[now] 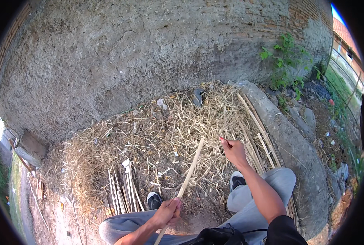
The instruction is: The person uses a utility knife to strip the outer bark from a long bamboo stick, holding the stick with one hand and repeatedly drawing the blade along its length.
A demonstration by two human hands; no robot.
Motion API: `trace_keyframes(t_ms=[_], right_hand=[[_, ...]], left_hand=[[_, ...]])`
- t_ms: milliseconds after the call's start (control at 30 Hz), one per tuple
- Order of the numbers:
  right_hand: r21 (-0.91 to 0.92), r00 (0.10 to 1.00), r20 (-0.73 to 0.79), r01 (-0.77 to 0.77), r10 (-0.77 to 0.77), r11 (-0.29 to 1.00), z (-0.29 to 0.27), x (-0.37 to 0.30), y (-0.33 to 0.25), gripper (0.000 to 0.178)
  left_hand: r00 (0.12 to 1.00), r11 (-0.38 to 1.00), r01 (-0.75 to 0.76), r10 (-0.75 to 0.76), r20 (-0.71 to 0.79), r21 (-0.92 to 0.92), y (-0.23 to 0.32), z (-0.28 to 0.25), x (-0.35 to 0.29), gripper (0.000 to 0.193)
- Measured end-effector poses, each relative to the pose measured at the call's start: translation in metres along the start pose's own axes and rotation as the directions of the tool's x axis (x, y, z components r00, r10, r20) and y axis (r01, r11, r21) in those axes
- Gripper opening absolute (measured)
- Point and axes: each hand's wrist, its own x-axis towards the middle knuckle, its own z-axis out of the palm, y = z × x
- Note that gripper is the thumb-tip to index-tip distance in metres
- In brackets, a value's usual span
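Note:
A long pale strip, apparently split bamboo (191, 169), slants up and away from my lap. My left hand (169, 212) is closed round its lower part, and the strip's near end runs out past the lower edge. Farther forward and to the right, my right hand (235, 153) is closed on a small tool with a red end (222, 139). Most of that tool is hidden in the fingers, so its kind does not show. It is apart from the strip, to the right of the strip's far end.
Straw-like shavings (206, 118) cover the ground. Several split strips (122, 190) lie by my left shoe (153, 201); longer ones (257, 122) lie at right along a stone slab (288, 139). A rough wall (149, 53) rises ahead, with a leafy plant (284, 61) beside it.

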Motion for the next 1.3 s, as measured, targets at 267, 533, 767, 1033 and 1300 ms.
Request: trace_keyframes(t_ms=[267,533,767,1033,1300], right_hand=[[0.545,0.587,0.809,-0.743,-0.013,0.389,0.019,-0.033,-0.022,0.047],[0.427,0.460,0.880,-0.876,0.122,0.224,0.039,-0.049,-0.012,0.060],[0.664,0.709,0.688,-0.702,0.158,0.258,0.023,-0.044,-0.026,0.029],[0.712,0.826,0.547,-0.542,0.132,0.446,0.030,-0.059,-0.044,0.024],[0.633,0.813,0.581,-0.481,0.039,0.606,0.045,-0.084,-0.054,0.034]], left_hand=[[0.975,0.895,0.113,-0.017,0.221,-0.431,0.008,-0.019,0.025,0.038],[0.952,0.901,0.156,-0.027,0.305,-0.405,0.022,-0.018,0.022,0.041],[0.962,0.920,0.131,-0.028,0.272,-0.368,0.018,-0.010,0.026,0.040],[0.983,0.952,0.046,0.012,0.185,-0.303,0.010,-0.001,0.029,0.033],[0.982,0.983,0.028,0.007,0.187,-0.184,0.011,0.000,0.031,0.041]])
